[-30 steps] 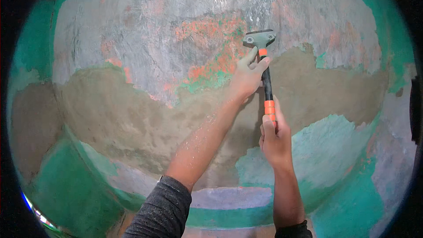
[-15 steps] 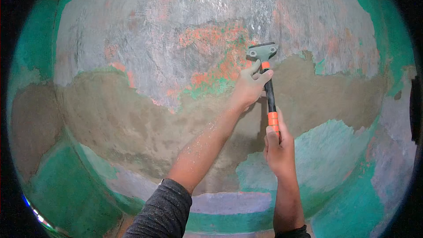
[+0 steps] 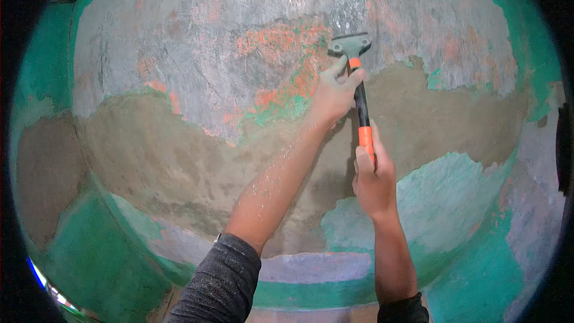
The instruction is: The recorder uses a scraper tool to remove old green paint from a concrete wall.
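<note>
A long-handled scraper with a grey head and a black and orange handle points up against the wall. My right hand wraps round the orange grip at its lower end. Just below the head, my left hand grips the upper handle between thumb and fingers. The blade edge lies at the bare grey part of the wall, right beside a patch of orange and green paint. Whether the blade touches the surface is hard to tell. Pale flecks dot my left forearm.
Brown bare plaster spans the wall's middle, with light green paint at lower right. Green side walls close in at left and right. A bright strip shows at the lower left rim.
Both hands have moved the scraper upward and slightly left along the wall. My grip on it is the same.
</note>
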Available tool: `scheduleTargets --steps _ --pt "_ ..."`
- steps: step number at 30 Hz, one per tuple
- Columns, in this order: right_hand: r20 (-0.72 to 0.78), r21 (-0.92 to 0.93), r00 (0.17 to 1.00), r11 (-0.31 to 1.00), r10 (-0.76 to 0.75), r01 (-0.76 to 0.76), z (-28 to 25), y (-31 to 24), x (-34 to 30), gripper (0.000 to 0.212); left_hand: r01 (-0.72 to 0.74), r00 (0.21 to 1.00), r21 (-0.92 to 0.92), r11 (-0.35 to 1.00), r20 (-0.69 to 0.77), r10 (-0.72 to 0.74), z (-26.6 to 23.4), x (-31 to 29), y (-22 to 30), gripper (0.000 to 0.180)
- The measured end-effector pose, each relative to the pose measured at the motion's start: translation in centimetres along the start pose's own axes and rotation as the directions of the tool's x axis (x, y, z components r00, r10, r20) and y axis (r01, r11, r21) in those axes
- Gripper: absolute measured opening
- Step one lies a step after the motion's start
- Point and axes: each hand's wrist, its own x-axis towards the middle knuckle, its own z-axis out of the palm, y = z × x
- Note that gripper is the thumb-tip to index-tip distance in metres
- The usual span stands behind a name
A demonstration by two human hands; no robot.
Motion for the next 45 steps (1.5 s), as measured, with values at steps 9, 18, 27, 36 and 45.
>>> scheduleTargets --steps 9,18,27,36,45 --pt "-0.077 -0.185 0.988 0.976 -0.134 0.118 0.0 -0.4 -0.3 0.057 0.013 0.999 -0.078 0.997 0.041 -0.010 1.0 0.2 -0.5 0.068" --pt "-0.087 -0.204 0.982 0.968 -0.170 0.150 0.4 0.3 -0.5 0.057 0.070 0.993 -0.174 0.982 0.106 -0.052 0.9 -0.1 -0.5 0.070" --pt "-0.068 -0.174 0.988 0.977 -0.139 0.126 -0.2 -1.5 -0.5 0.057 0.103 0.989 -0.257 0.961 0.126 -0.073 1.0 0.2 0.2 0.069" --pt "-0.082 -0.164 0.988 0.980 -0.127 0.113 -0.2 -1.8 -0.2 0.056 0.103 0.991 -0.253 0.962 0.113 -0.076 1.2 0.7 0.0 0.070" --pt "-0.098 -0.102 0.990 0.991 -0.100 0.090 0.2 -1.1 -0.3 0.055 0.087 0.993 -0.237 0.968 0.093 -0.066 0.7 0.2 0.2 0.071"
